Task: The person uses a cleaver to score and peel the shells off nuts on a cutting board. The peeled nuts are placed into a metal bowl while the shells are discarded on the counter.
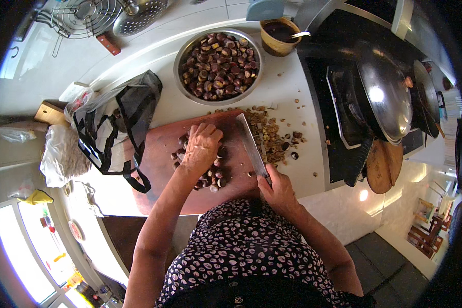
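Observation:
My right hand (278, 189) grips the handle of a cleaver (251, 144), whose blade lies along the right side of a reddish cutting board (161, 142). Whole brown chestnuts (218, 174) are piled on the middle of the board. Over the far part of that pile is my left hand (203, 148), fingers bent down among the nuts. Its fingertips are hidden, so I cannot tell whether a nut is pinched there. Beyond the board stands a steel bowl (180, 82) heaped with chestnuts, some with pale cut patches.
Shell scraps (271, 140) litter the white counter right of the board. A mesh bag (138, 104) overlaps the board's left side. At the back stands a tan bowl (278, 48) of dark liquid with a spoon. The stove at right holds a lidded wok (385, 92).

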Tool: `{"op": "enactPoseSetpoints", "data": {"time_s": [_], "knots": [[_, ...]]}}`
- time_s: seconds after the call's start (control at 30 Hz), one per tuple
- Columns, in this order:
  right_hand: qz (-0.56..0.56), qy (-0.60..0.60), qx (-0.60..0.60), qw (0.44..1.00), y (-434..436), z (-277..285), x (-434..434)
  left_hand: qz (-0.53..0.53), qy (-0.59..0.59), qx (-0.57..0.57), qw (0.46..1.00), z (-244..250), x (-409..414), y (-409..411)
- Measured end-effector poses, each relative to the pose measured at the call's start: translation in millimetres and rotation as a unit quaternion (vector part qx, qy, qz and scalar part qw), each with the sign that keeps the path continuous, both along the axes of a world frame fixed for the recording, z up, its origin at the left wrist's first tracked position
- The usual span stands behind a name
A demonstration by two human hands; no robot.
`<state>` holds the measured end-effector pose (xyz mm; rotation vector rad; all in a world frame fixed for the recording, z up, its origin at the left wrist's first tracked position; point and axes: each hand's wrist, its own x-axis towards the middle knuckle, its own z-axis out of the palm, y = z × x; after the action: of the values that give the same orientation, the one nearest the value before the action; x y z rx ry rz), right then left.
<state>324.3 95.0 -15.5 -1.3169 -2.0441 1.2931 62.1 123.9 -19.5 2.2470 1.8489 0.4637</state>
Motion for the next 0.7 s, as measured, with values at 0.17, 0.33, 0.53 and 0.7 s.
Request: {"op": "enactPoseSetpoints", "data": {"time_s": [0.17, 0.33, 0.53, 0.7], "knots": [[-0.015, -0.009, 0.004, 1.0, -1.8, -2.2, 8.8, 0.002, -0.159, -0.003, 0.987, -18.4, 29.7, 8.2], [-0.058, 0.028, -0.036, 0.997, -0.9, 11.1, 13.5, 0.051, -0.221, -0.036, 0.973, -19.4, 46.0, -0.2], [-0.16, 0.213, -0.294, 0.918, 6.4, 35.9, 1.4, 0.106, -0.164, 0.089, 0.977, 4.7, 76.5, 16.2], [-0.222, 0.259, -0.292, 0.893, 10.4, 54.8, -2.1, 0.057, -0.039, 0.136, 0.988, 4.0, 84.5, 34.3]]}}
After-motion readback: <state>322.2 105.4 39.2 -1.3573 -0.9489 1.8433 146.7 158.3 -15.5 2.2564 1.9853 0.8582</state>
